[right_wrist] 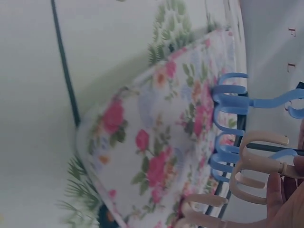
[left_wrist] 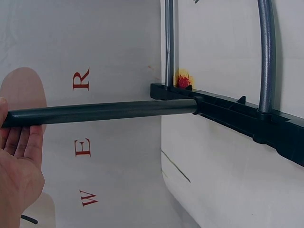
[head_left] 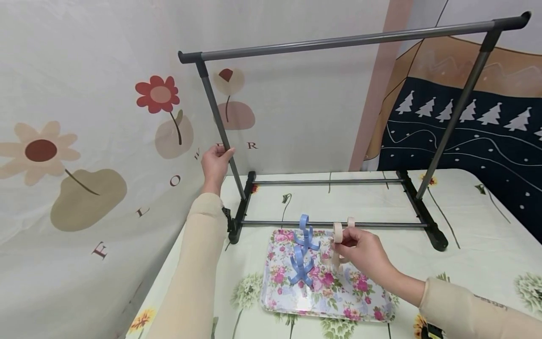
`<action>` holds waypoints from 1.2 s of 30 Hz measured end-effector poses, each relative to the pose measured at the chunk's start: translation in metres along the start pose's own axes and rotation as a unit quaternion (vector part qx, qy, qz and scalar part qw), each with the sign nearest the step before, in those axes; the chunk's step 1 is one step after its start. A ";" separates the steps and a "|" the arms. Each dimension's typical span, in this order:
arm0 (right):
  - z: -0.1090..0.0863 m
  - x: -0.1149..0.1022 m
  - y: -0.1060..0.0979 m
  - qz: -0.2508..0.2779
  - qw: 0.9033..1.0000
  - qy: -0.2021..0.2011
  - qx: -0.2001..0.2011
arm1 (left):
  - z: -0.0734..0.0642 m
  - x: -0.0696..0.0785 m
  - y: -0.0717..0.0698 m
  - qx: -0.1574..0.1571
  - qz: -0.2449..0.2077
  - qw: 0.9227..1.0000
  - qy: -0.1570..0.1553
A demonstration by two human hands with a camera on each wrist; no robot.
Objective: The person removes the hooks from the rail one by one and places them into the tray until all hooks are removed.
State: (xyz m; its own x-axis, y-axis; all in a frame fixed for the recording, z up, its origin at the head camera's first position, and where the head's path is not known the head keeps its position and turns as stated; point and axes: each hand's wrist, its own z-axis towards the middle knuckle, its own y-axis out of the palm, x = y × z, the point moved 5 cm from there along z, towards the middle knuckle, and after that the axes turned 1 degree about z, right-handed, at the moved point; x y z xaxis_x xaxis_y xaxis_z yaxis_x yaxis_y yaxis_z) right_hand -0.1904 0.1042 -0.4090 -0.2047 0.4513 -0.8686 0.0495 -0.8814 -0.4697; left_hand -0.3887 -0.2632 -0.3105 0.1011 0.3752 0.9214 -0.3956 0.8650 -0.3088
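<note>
My left hand (head_left: 215, 165) holds the left upright pole (head_left: 213, 108) of a grey and black garment rack, thumb in front and fingers behind. The left wrist view shows this pole (left_wrist: 104, 113) running into the black foot bar (left_wrist: 228, 105). My right hand (head_left: 366, 249) pinches the stem of a beige multi-prong hook (right_wrist: 259, 165), its curved top (head_left: 337, 233) upward, above a floral tray (head_left: 330, 301). Two blue multi-prong hooks (head_left: 299, 268) stand upright on the tray left of that hand. A second beige hook (right_wrist: 202, 218) is beside the hand, partly hidden by it in the head view.
The rack's top bar (head_left: 347, 44) spans overhead, with the right upright (head_left: 457, 113) on the far side. Two thin lower rails (head_left: 330, 182) join the black feet. A flower-patterned cloth (head_left: 487, 282) covers the table. Printed curtains (head_left: 296, 113) hang close behind and left.
</note>
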 end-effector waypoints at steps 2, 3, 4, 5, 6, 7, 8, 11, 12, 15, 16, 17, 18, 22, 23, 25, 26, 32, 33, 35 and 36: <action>-0.001 0.004 0.004 -0.008 1.000 0.002 -0.002 | 0.001 0.000 0.000 0.001 -0.001 1.000 0.000; -0.002 0.007 0.005 -0.010 1.000 0.003 -0.003 | 0.001 0.000 0.000 0.001 -0.002 1.000 -0.001; -0.003 0.009 0.007 -0.012 1.000 0.003 -0.003 | 0.001 -0.001 0.000 0.002 -0.004 1.000 -0.001; -0.003 0.011 0.008 -0.011 1.000 0.004 -0.003 | 0.002 -0.001 0.000 0.002 -0.006 1.000 -0.002; -0.004 0.013 0.010 -0.011 1.000 0.006 -0.003 | 0.002 -0.001 0.001 0.002 -0.008 1.000 -0.003; -0.004 0.015 0.011 -0.011 1.000 0.008 -0.002 | 0.002 -0.001 0.001 0.002 -0.008 1.000 -0.004; -0.005 0.016 0.012 -0.009 1.000 0.010 -0.002 | 0.002 -0.002 0.001 0.002 -0.009 1.000 -0.004; -0.007 0.021 0.014 -0.009 1.000 0.020 0.002 | 0.003 -0.002 0.001 0.002 -0.011 1.000 -0.005; -0.007 0.022 0.015 -0.010 1.000 0.025 0.003 | 0.002 -0.002 0.001 0.002 -0.011 1.000 -0.005; -0.009 0.026 0.017 -0.016 0.999 0.042 0.005 | 0.002 -0.002 0.002 0.002 -0.014 1.000 -0.004; -0.009 0.027 0.017 -0.018 0.999 0.045 0.005 | 0.002 -0.002 0.002 0.001 -0.015 1.000 -0.003; -0.009 0.028 0.018 -0.020 0.999 0.047 0.006 | 0.002 -0.002 0.003 0.002 -0.016 1.000 -0.003; -0.009 0.029 0.018 -0.020 0.999 0.047 0.006 | 0.002 -0.002 0.003 0.002 -0.016 1.000 -0.002; -0.009 0.031 0.020 -0.019 0.999 0.042 0.006 | 0.003 -0.002 0.003 0.003 -0.014 1.000 0.001; -0.009 0.031 0.020 -0.017 0.999 0.042 0.005 | 0.003 -0.003 0.003 0.004 -0.014 1.000 0.001; -0.010 0.031 0.020 -0.015 0.999 0.040 0.003 | 0.003 -0.003 0.003 0.005 -0.013 1.000 0.001; -0.011 0.032 0.020 -0.013 0.999 0.039 0.003 | 0.004 -0.003 0.003 0.005 -0.013 1.000 0.001; -0.013 0.032 0.020 -0.015 0.999 0.035 -0.009 | 0.003 -0.004 0.004 0.004 -0.015 1.000 -0.005; -0.013 0.031 0.020 -0.019 0.999 0.034 -0.011 | 0.003 -0.004 0.003 0.004 -0.014 1.000 -0.005; -0.014 0.028 0.017 -0.028 0.999 0.032 -0.014 | 0.003 -0.004 0.003 0.004 -0.012 1.000 -0.005; -0.015 0.027 0.016 -0.032 0.999 0.031 -0.015 | 0.003 -0.004 0.003 0.004 -0.010 1.000 -0.005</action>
State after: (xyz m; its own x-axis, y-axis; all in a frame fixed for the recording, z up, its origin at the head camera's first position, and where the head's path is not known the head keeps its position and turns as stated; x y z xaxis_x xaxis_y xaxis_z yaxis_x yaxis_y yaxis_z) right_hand -0.1804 0.1046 -0.4417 -0.1481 0.5158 -0.8438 0.0682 -0.8458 -0.5291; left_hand -0.3931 -0.2635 -0.3142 0.0993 0.3548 0.9296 -0.4003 0.8696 -0.2891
